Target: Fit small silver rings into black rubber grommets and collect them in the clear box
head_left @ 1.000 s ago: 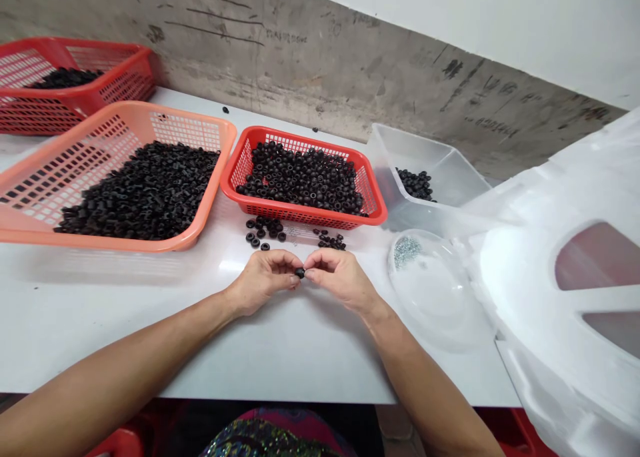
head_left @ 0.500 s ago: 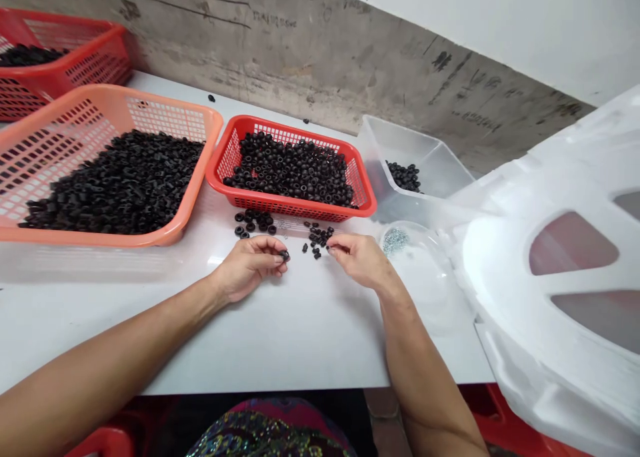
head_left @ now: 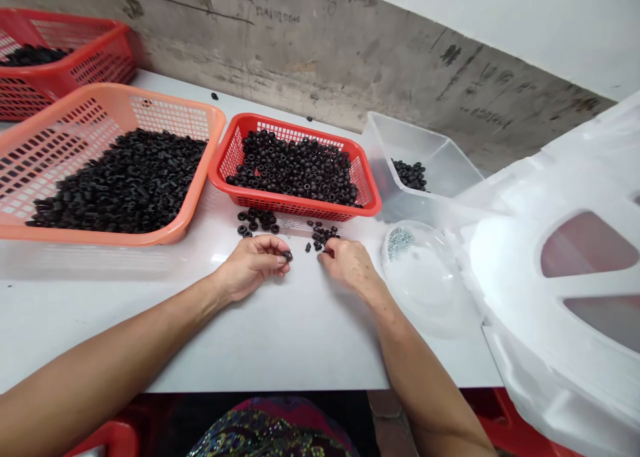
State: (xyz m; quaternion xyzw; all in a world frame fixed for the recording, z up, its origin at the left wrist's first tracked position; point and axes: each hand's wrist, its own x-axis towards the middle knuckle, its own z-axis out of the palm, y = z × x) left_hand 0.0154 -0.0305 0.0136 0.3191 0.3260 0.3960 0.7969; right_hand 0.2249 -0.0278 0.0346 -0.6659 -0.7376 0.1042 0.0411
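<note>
Black rubber grommet [head_left: 288, 256] is pinched at the tip of the left hand [head_left: 250, 265], thumb against curled fingers, clenched on it. It sits on the hand's inner side, facing the right hand [head_left: 350, 265], with the left hand clearly nearer. Long axis and hole direction: too small to tell.

Right hand's fingers [head_left: 325, 256] are curled down at the near edge of a small heap of grommets [head_left: 321, 235], tips on or just beside it. Whether they hold one: cannot tell. A loose grommet [head_left: 308, 247] lies between the hands.

Landmark is the red basket [head_left: 216, 160], full of grommets. The small heap is just in front of its rim, right side; a second heap [head_left: 257, 221] is just in front, left side. Salmon basket [head_left: 100, 236] is just left of it, a second red basket [head_left: 75, 24] beyond that. Clear plastic tub [head_left: 440, 157] with fewer grommets is just right of it. Clear plastic bowl [head_left: 425, 297] with silver metal bits [head_left: 400, 242] is front right of it. All stand on a white table [head_left: 280, 337].

Vs 1 s ago: hands met at the grommet then, now apart. Grommet stays with the left; right has dropped to the heap.
</note>
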